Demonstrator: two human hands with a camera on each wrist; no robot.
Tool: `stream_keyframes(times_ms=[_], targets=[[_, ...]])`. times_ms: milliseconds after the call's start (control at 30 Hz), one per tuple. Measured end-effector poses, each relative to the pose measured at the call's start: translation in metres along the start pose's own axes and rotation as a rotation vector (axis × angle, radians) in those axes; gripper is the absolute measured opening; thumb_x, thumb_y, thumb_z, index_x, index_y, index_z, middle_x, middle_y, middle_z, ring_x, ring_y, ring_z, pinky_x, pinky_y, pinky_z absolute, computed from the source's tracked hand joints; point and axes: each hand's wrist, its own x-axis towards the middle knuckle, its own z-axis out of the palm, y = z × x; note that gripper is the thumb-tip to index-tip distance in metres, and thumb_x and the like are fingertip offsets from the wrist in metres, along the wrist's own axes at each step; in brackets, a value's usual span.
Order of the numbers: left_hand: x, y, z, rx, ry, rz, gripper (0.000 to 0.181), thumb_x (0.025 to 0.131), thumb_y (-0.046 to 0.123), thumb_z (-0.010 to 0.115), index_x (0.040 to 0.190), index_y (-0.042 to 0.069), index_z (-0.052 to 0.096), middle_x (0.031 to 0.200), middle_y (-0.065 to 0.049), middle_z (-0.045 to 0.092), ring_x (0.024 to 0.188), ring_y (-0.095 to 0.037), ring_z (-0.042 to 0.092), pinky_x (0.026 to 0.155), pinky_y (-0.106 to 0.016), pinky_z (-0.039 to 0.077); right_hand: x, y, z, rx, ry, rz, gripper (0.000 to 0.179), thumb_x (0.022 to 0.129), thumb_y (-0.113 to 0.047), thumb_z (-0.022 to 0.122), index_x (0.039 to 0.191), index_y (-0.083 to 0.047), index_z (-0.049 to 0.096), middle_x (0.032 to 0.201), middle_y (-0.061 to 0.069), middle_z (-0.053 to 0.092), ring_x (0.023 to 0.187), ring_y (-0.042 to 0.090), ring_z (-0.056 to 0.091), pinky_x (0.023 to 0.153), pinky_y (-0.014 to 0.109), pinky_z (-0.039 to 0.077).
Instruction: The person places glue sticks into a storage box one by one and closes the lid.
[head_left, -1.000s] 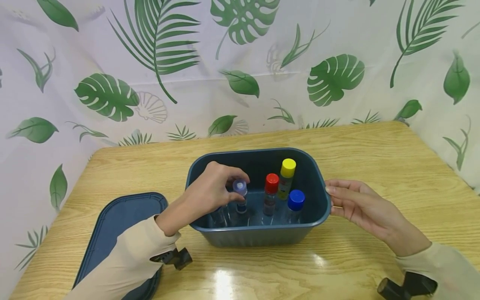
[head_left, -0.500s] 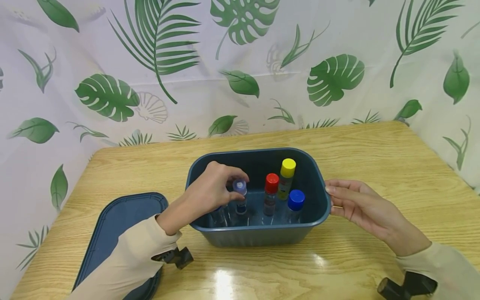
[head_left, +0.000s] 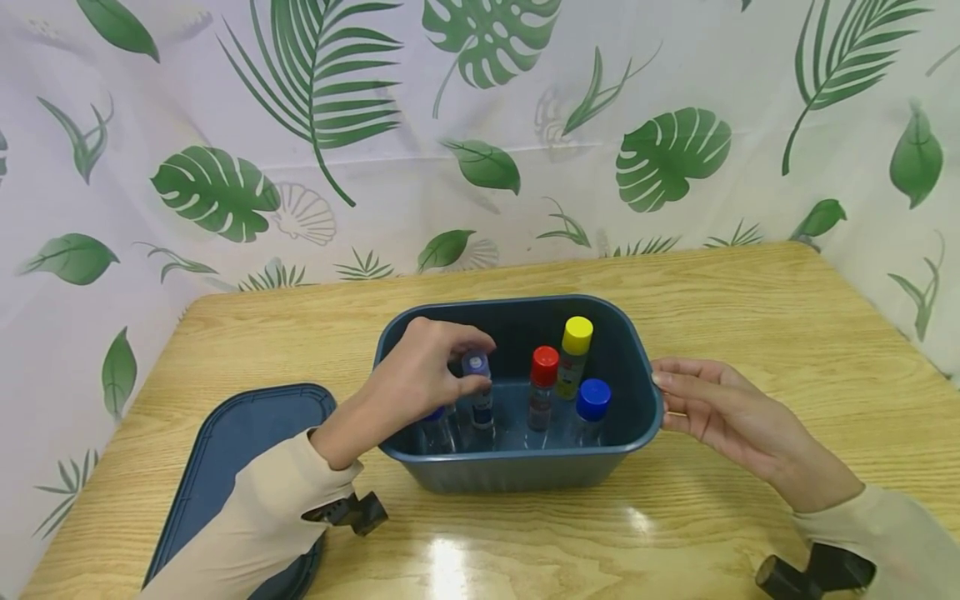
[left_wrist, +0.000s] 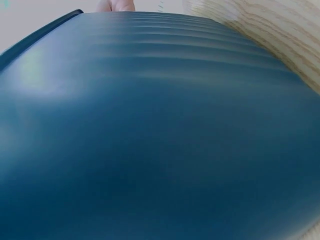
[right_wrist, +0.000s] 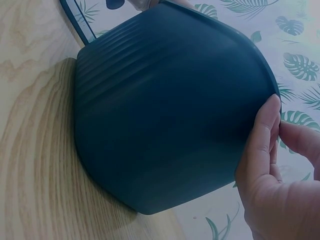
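Observation:
My left hand [head_left: 423, 371] reaches over the left side of a dark blue plastic storage box [head_left: 517, 471]. Its thumb and forefinger are round the purple cap of a small clear bottle [head_left: 482, 410], which stands inside the box. At the box's right end, my right hand [head_left: 738, 417] pinches the rim, with the thumb at the edge and fingers against the outer wall. Also in the box are a red-capped bottle [head_left: 542, 387], a yellow-capped bottle [head_left: 574, 354] and a blue-capped bottle [head_left: 592, 404]. Another clear bottle [head_left: 437, 432] is partly hidden beneath my left hand.
A flat dark blue lid [head_left: 247, 433] lies left of the box, partly under my left forearm. Everything rests on a wood-grain table [head_left: 720, 300]. Behind it hangs a white cloth [head_left: 555, 167] printed with green leaves.
My left hand has shifted slightly, and the purple cap has moved a little left and away from me with it. My right hand and the box stay put.

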Motion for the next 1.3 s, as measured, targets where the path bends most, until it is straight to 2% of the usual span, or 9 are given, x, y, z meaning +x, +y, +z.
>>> stream_keyframes(times_ms=[300,600,867,1067,1167,1300], targets=[[-0.003,0.004,-0.006,-0.052,0.059,0.006,0.032,0.081,0.008,0.078,0.11,-0.002,0.069,0.108,-0.013,0.07,0.096,-0.021,0.069,0.084,-0.03,0.055,-0.001,0.0,0.0,-0.005,0.007,-0.001,0.039,0.102,0.008,0.026,0.122,0.004,0.059,0.115,0.012,0.065,0.105,0.02,0.065,0.09,0.032,0.053],[-0.015,0.008,-0.03,-0.091,0.171,-0.025,0.03,0.084,0.013,0.076,0.11,-0.001,0.07,0.11,-0.012,0.07,0.1,-0.025,0.068,0.086,-0.033,0.055,-0.001,-0.001,-0.002,-0.008,0.024,-0.002,0.04,0.102,0.008,0.025,0.121,0.004,0.06,0.114,0.012,0.065,0.105,0.021,0.065,0.09,0.032,0.053],[-0.038,0.001,-0.053,-0.08,0.274,-0.057,0.028,0.084,0.011,0.076,0.109,0.0,0.071,0.107,-0.011,0.071,0.099,-0.024,0.069,0.086,-0.037,0.055,-0.001,-0.001,0.001,-0.016,0.024,0.001,0.039,0.102,0.008,0.026,0.12,0.004,0.06,0.113,0.011,0.065,0.103,0.02,0.065,0.09,0.032,0.053],[-0.058,-0.004,-0.064,-0.044,0.357,-0.062,0.022,0.085,0.01,0.074,0.105,0.003,0.073,0.101,-0.009,0.073,0.095,-0.021,0.07,0.082,-0.034,0.056,-0.001,-0.001,0.001,-0.012,0.017,-0.002,0.039,0.102,0.008,0.026,0.121,0.004,0.06,0.113,0.012,0.065,0.103,0.02,0.065,0.09,0.032,0.053],[-0.072,-0.009,-0.069,-0.025,0.4,-0.086,0.018,0.087,0.009,0.073,0.104,0.004,0.074,0.097,-0.007,0.073,0.091,-0.018,0.07,0.08,-0.028,0.056,0.0,-0.001,0.001,-0.014,0.017,-0.005,0.039,0.102,0.008,0.026,0.121,0.004,0.06,0.113,0.012,0.065,0.103,0.02,0.065,0.089,0.032,0.053],[-0.094,-0.021,-0.072,0.0,0.425,-0.172,0.016,0.088,0.012,0.071,0.104,0.006,0.074,0.095,-0.003,0.074,0.087,-0.005,0.069,0.077,-0.014,0.053,0.0,0.0,0.001,-0.014,0.018,-0.004,0.039,0.102,0.008,0.026,0.12,0.004,0.061,0.112,0.011,0.066,0.103,0.02,0.065,0.089,0.031,0.054]])
